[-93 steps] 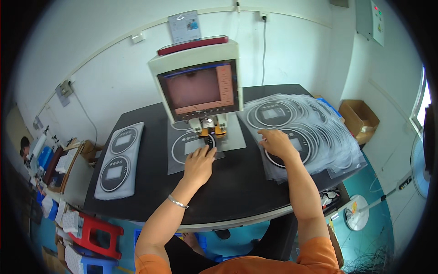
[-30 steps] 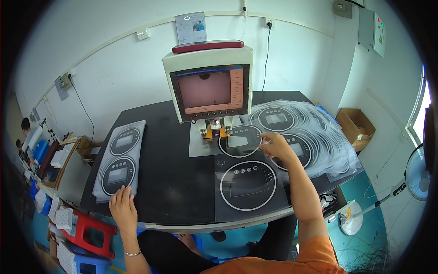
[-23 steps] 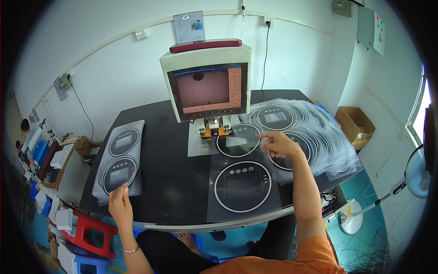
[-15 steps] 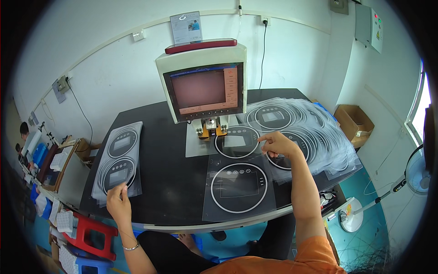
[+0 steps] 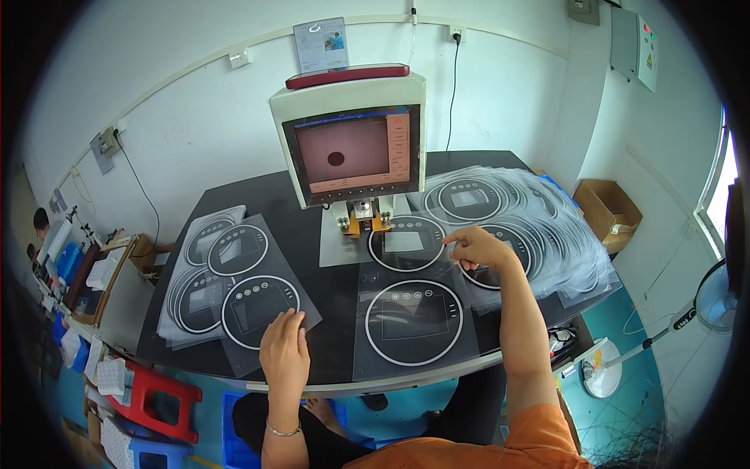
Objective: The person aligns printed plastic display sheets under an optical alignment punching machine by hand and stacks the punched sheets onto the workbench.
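My left hand (image 5: 285,352) is closed on the near edge of a clear printed film sheet (image 5: 273,275), which bears two dark discs with white rings. That sheet lies turned at an angle, partly over a stack of similar sheets (image 5: 178,266) at the left. My right hand (image 5: 480,250) pinches at the right edge of another such sheet (image 5: 469,348), its fingertips beside the far ring. The far part of this sheet lies by the brass-coloured head (image 5: 363,227) of a machine with a screen (image 5: 344,152). A dark round spot shows on the screen.
A wide, fanned pile of printed sheets (image 5: 566,242) covers the right side of the black table (image 5: 312,301). Beyond it stands a cardboard box (image 5: 605,211). A fan (image 5: 715,301) is at the right, a red stool (image 5: 160,402) on the floor at the left.
My left hand has moved right, drawing the top sheet off the left stack at an angle. The sheet by my right hand has shifted slightly, and a dark spot has appeared on the screen.
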Demonstrator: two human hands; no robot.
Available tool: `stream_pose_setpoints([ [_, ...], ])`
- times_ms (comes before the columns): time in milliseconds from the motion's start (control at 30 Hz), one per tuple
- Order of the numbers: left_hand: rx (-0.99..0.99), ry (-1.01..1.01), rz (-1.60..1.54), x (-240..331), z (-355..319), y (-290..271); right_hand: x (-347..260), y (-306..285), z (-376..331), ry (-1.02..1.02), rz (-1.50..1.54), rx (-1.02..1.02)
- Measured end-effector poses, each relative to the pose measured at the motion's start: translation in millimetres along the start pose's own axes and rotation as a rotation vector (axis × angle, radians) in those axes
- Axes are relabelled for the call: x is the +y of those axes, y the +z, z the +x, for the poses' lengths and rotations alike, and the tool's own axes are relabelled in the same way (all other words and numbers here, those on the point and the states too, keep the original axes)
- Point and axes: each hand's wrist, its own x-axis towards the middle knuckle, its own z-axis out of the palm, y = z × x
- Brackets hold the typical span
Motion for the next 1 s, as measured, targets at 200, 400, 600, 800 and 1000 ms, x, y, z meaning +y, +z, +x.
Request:
stream_pose_setpoints([
  [200, -0.019, -0.028, -0.021, 3, 2, -3, -3, -3, -6, -0.030, 0.012, -0.022],
  [400, -0.011, -0.024, -0.035, 4, 2, -5, 13, -1, 9, -0.056, 0.164, 0.032],
  [600, -0.011, -0.029, -0.034, 4, 2, -5, 30, 18, 39, -0.131, 0.174, 0.424],
  [800, -0.014, -0.032, -0.028, 4, 2, -5, 29, 25, 48, -0.115, 0.048, 0.566],
  [1000, -0.019, -0.033, -0.026, 4, 2, -4, 32, 27, 55, -0.112, 0.010, 0.614],
])
